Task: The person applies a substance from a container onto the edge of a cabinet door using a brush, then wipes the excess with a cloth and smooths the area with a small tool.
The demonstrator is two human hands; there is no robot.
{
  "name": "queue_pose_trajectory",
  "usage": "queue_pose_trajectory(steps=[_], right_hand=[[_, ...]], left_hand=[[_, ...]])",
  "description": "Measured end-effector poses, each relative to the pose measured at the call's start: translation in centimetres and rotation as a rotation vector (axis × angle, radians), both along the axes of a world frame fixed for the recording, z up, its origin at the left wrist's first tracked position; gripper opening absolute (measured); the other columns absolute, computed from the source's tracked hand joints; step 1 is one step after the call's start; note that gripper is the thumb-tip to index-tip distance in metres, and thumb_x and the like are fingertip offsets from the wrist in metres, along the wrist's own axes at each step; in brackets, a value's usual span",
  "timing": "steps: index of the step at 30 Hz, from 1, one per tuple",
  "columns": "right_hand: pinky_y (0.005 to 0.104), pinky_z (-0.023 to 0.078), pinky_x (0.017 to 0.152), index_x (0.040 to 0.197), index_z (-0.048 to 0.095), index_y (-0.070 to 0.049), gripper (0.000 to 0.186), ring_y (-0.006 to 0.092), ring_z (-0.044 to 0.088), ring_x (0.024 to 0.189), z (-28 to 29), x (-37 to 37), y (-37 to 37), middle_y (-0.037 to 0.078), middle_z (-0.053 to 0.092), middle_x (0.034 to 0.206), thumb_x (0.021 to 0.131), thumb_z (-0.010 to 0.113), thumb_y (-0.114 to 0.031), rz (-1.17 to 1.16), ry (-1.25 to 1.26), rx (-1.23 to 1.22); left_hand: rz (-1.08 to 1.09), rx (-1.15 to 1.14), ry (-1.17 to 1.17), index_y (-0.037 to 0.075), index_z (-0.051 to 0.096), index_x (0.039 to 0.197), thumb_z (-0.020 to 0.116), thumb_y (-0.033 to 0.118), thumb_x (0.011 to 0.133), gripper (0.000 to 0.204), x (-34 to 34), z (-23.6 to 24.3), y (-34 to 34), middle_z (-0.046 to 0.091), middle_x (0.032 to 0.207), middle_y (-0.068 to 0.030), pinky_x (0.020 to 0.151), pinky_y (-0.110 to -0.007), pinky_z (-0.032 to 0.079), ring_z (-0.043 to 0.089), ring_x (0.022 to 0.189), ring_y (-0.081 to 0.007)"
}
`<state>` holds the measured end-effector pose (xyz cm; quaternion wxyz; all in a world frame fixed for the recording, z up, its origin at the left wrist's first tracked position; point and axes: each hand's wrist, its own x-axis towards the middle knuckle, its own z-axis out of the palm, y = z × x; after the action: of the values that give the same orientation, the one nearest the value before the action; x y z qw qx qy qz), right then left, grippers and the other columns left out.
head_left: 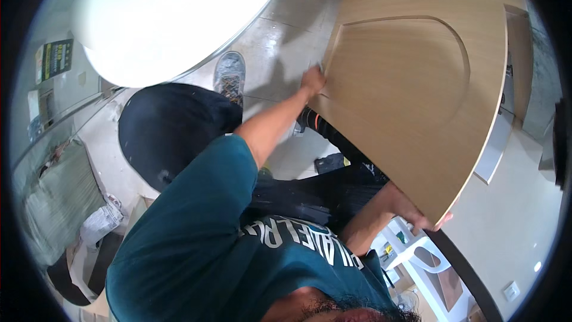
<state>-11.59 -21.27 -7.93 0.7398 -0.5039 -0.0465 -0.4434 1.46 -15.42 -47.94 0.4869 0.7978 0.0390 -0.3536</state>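
A large light-wood panel [399, 77], like a cabinet door with an arched groove in its face, leans tilted across the right half of the view. My left hand [313, 80] is closed at its left edge, partway up, with the fingertips partly hidden. Lower down, my right hand [420, 217] grips the panel's near corner; its thumb or fingers show past the edge and the rest is behind the board. Both forearms are bare below teal sleeves.
At the upper left spreads a big white rounded surface [196, 18]. My shoe [230, 74] stands on the tiled floor [292, 30] beside it. A dark item with yellow [331, 163] lies near my legs. A white plastic stool [414, 250] is below the panel's corner; a wrapped green bundle [62, 209] sits far left.
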Motion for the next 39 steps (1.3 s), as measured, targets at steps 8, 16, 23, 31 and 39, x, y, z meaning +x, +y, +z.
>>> queue_pose_trajectory(steps=[8, 16, 23, 31, 39], right_hand=[[0.0434, 0.05, 0.099, 0.115, 0.059, 0.0, 0.048, 0.0266, 0.06, 0.112, 0.6, 1.6, -0.5, 0.015, 0.062, 0.117, 0.102, 0.041, -0.043, -0.381, 0.191, -0.298], [0.0337, 0.048, 0.095, 0.113, 0.062, 0.003, 0.031, 0.0206, 0.062, 0.11, 1.3, -2.8, 0.5, 0.015, 0.066, 0.118, 0.11, 0.042, -0.021, -0.554, 0.283, -0.291], [0.0269, 0.046, 0.087, 0.108, 0.066, -0.001, 0.021, 0.0112, 0.058, 0.096, 0.3, -5.2, -0.2, 0.008, 0.068, 0.11, 0.108, 0.053, -0.017, -0.43, 0.48, -0.213], [0.0341, 0.046, 0.101, 0.137, 0.052, 0.003, 0.042, 0.0167, 0.057, 0.113, -2.9, -3.5, 2.3, 0.009, 0.061, 0.119, 0.114, 0.039, -0.03, -0.25, 0.508, -0.176], [0.0347, 0.045, 0.095, 0.131, 0.055, 0.001, 0.041, 0.017, 0.057, 0.103, -3.3, -4.3, 1.4, 0.008, 0.062, 0.115, 0.113, 0.037, -0.031, -0.148, 0.512, -0.146]], left_hand=[[-0.731, 0.114, 0.582, 0.001, 0.077, 0.102, 0.067, 0.016, 0.085, 0.025, -12.0, 0.8, 4.7, 0.074, 0.115, -0.0227, 0.088, -0.045, 0.059, 0.073, 0.106, -0.0346], [-0.795, 0.286, -0.499, -0.001, 0.074, 0.094, 0.075, 0.028, 0.082, 0.031, -1.3, 11.9, 13.4, 0.074, 0.096, -0.0271, 0.082, -0.044, 0.06, 0.074, 0.092, -0.0393], [0.08, -0.118, -0.064, 0.005, 0.076, 0.103, 0.073, 0.018, 0.084, 0.023, 1.8, 9.0, 10.1, 0.076, 0.099, -0.0172, 0.085, -0.04, 0.059, 0.075, 0.092, -0.0285], [0.21, -0.28, -0.198, 0.006, 0.064, 0.138, 0.054, 0.008, 0.094, 0.045, -11.7, 14.9, 4.3, 0.072, 0.106, -0.0287, 0.093, -0.043, 0.056, 0.074, 0.101, -0.0365], [0.091, -0.336, -0.165, 0.011, 0.057, 0.145, 0.051, 0.008, 0.101, 0.045, -9.5, 15.1, 6.3, 0.071, 0.111, -0.027, 0.089, -0.042, 0.054, 0.071, 0.099, -0.0392]])
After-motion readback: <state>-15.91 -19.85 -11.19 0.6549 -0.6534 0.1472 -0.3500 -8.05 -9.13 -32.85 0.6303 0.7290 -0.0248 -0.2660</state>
